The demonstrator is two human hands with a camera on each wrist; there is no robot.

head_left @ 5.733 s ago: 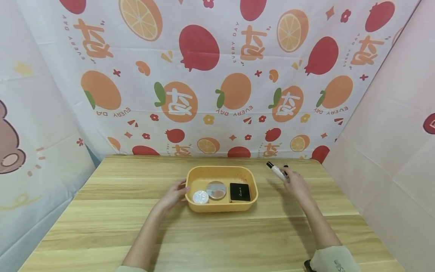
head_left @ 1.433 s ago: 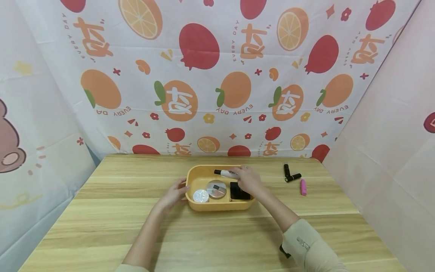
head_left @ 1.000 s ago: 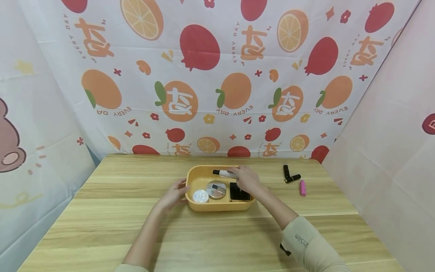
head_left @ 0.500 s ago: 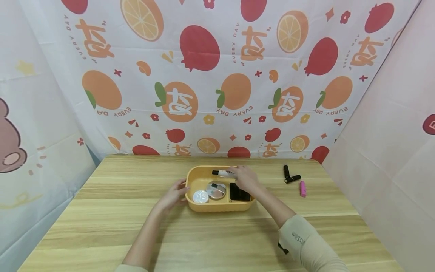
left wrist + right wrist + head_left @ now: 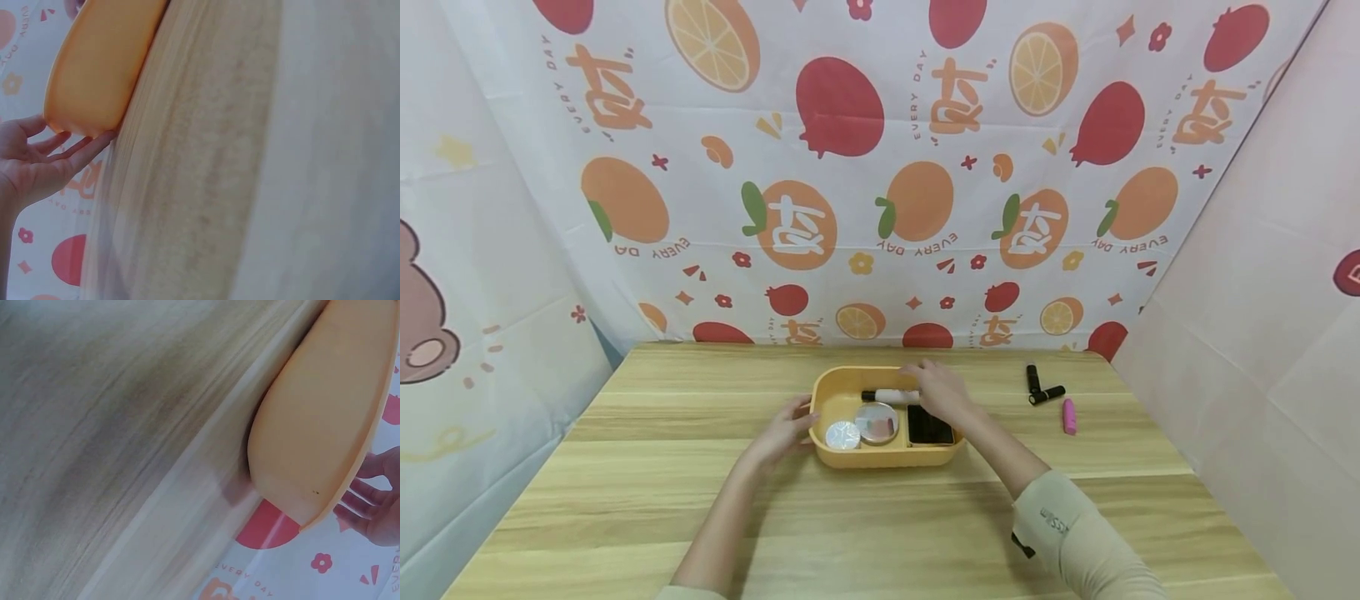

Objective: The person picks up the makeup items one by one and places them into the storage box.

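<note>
On the wood-grain table (image 5: 850,533): 1 yellow box (image 5: 887,459), open-topped, approx. mid-table, w/ 4 pcs in view inside. Count: 1 white marker (image 5: 895,397) w/ black cap end pointing L, lying along the back; 1 shiny round disc (image 5: 876,423) in front of it; 1 smaller white round case (image 5: 843,435) w/ star pattern, front L corner, close by the disc; 1 black square case (image 5: 930,427), front R. Outside the box, well off to the R: 3 small pcs, i.e. 2 black sticks, the upright-lying one (image 5: 1033,379) and the crosswise one (image 5: 1047,395), set at an angle, ends v. close (can't tell if touching), plus 1 pink stick (image 5: 1069,417) just nearer the person.

Hands: 2. L hand (image 5: 785,431) at the box's L end, fingers fairly straight & apart, tips on the outer wall, thumb up at the rim. R hand (image 5: 942,390) over the back R part of the box, by the marker's R end; fingers loose & parted per R wrist cam, no pinch seen; the marker's hidden in that view, so can't tell if any fingertip touches it.
</note>
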